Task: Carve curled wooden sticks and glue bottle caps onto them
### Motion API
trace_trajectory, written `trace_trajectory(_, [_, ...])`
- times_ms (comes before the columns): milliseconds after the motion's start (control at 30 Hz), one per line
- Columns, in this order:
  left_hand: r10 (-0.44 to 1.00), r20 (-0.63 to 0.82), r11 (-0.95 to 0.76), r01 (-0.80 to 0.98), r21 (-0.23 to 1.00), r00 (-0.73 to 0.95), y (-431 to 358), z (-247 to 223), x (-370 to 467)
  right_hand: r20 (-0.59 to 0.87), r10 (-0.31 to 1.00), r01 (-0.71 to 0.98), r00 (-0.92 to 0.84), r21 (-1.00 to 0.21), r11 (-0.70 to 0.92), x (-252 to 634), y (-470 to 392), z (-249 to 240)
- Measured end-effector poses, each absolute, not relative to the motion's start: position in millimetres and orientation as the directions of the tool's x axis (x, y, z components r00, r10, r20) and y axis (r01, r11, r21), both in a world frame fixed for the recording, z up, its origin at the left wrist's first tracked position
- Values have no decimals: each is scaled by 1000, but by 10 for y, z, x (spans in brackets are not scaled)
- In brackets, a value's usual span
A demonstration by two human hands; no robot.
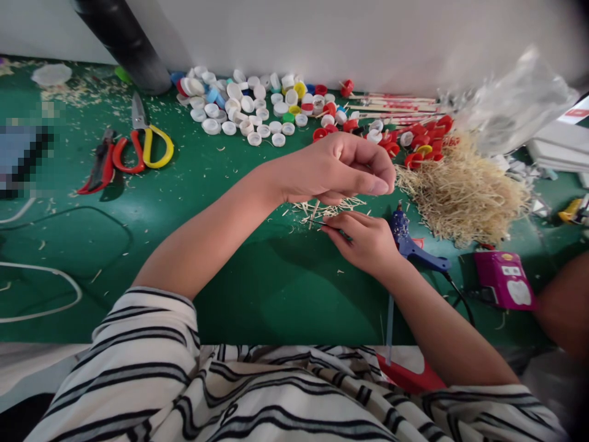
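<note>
My left hand [345, 169] is raised over the table with its fingers curled in and the thumb pressed toward them. Whatever it may hold is hidden from me. Just below it, my right hand [363, 239] pinches a thin dark pointed tool [316, 222] whose exact kind I cannot tell. The tool's tip reaches a short pale stick [315, 210] that comes out under my left hand. Loose pale straw-like strips [343, 205] lie beneath and around both hands. Close by my right hand rests a blue hot glue gun [405, 236].
Several bottle caps [248, 104] and red caps [427, 138] lie along the back. A heap of pale fibres [469, 190] sits right, near a purple box [505, 279]. Scissors [142, 141], pliers [101, 162] and a black bottle [124, 43] are left. Another person's arm [564, 307] shows right.
</note>
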State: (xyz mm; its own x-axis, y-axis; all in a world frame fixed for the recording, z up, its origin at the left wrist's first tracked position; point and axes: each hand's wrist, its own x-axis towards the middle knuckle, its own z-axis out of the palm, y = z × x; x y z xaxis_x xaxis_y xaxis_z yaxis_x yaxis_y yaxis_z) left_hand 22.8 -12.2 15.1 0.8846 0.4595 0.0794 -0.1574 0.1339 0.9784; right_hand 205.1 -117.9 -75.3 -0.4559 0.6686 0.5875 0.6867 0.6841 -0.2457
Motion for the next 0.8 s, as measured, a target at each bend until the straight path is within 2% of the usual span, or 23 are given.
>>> trace_trajectory(433, [463, 96, 216, -217, 952, 881, -101, 112, 210, 579, 684, 693, -444, -262, 672, 2050, -1189, -769])
trace_trajectory(667, [498, 60, 84, -117, 989, 865, -96, 116, 194, 571, 686, 700, -451, -251, 669, 2056, -1186, -769])
trace_trajectory(800, [518, 36, 122, -115, 986, 855, -85, 103, 207, 559, 688, 703, -463, -241, 669, 2060, -1184, -765])
